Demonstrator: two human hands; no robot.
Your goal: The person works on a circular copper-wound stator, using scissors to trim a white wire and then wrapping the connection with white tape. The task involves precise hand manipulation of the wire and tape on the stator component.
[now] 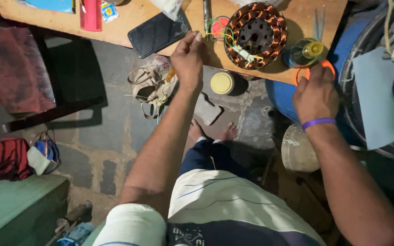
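Left hand (188,57) pinches green wire (217,29) at the desk (297,18) edge beside the stator (256,34); right hand (315,91) grips orange tape (327,65) at its corner, likely lead tidying.

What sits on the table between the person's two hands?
Between the left hand and right hand, the head view shows a copper-wound stator with green leads.

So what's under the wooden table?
Under the wooden table you can see a stone floor, a sandal, a yellow-lidded jar and the person's bare feet. Anything farther back is covered by the tabletop.
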